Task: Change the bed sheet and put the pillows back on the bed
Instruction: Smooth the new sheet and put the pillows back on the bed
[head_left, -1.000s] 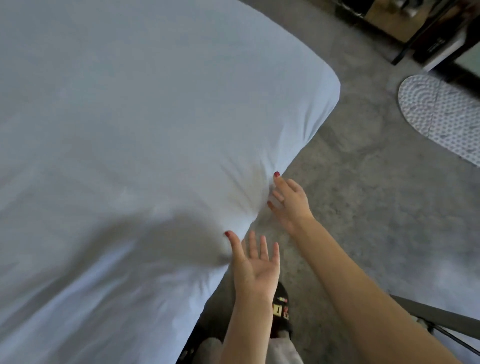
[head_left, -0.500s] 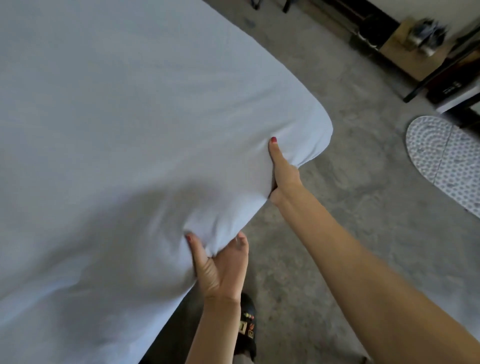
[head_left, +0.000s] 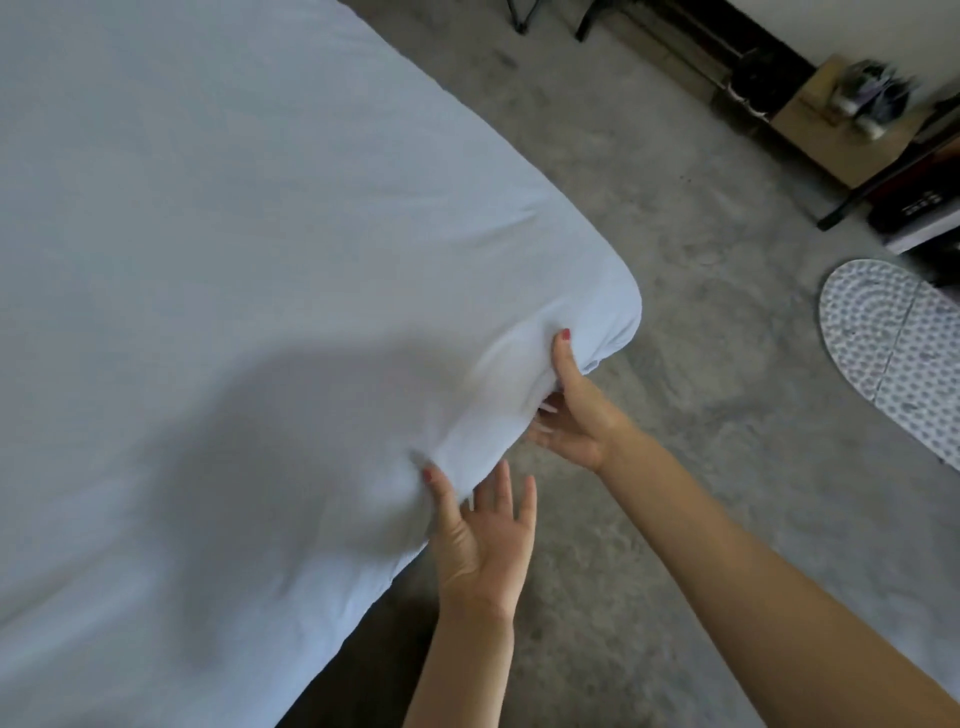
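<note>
The bed sheet (head_left: 249, 260), pale blue-grey, covers the mattress and fills the left and centre of the head view, its surface mostly smooth with creases gathered toward the near corner (head_left: 618, 317). A broad shadow lies across the sheet's lower middle. The grey concrete floor (head_left: 701, 415) occupies the right side. A white oval mat with a dotted pattern (head_left: 893, 353) lies on the floor at the right edge, well apart from the bed. A dark frame with a cardboard box (head_left: 826, 130) stands along the wall at upper right; blurred footwear rests on the box.

The right hand (head_left: 571, 415) grips the sheet edge just beside the corner: thumb on top of the fabric, fingers curled under it. The left hand (head_left: 483, 535) is spread open, palm up, thumb pressed against the sheet's side edge, fingers straight and holding nothing. The two hands are near each other along the same edge.
</note>
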